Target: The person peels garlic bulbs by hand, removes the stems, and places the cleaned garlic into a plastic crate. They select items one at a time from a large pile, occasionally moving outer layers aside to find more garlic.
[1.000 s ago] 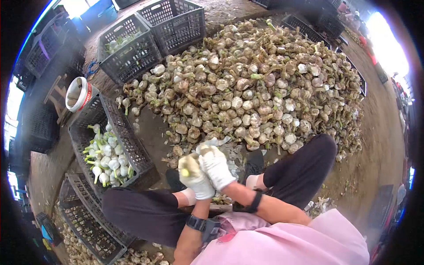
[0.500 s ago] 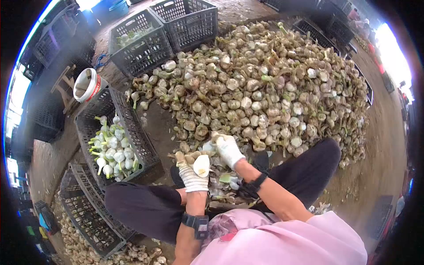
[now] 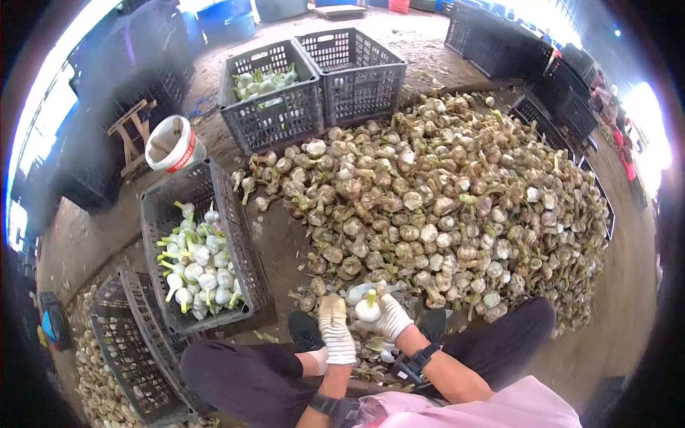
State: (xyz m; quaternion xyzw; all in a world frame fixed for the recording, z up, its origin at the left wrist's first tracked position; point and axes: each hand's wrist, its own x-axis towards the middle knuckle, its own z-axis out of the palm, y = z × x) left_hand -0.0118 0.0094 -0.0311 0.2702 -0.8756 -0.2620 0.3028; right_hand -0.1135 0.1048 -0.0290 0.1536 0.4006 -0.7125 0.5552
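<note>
A cleaned white garlic bulb (image 3: 368, 309) with a short green stem sits between my hands, against the fingers of my right hand (image 3: 392, 318), which is closed on it. My left hand (image 3: 335, 332) is just left of the bulb, its fingers pressed together; whether anything is inside them is hidden. Both hands wear white striped gloves with tan-coated fingers. Loose garlic skins (image 3: 374, 349) lie below my hands, between my legs. Ahead spreads a big heap of unpeeled, soil-stained garlic (image 3: 442, 214).
To my left stands a black crate (image 3: 250, 267) of cleaned garlic bulbs. Another crate (image 3: 271, 118) with green-stemmed garlic and an adjoining crate (image 3: 364, 93) stand behind the heap. A white bucket (image 3: 171, 146) is at the back left. Tilted crates (image 3: 135, 349) lie near my left knee.
The view has tilted upward. The cleaned bulb has passed from my left hand to my right hand, its green stem now pointing up. My hands have come closer together.
</note>
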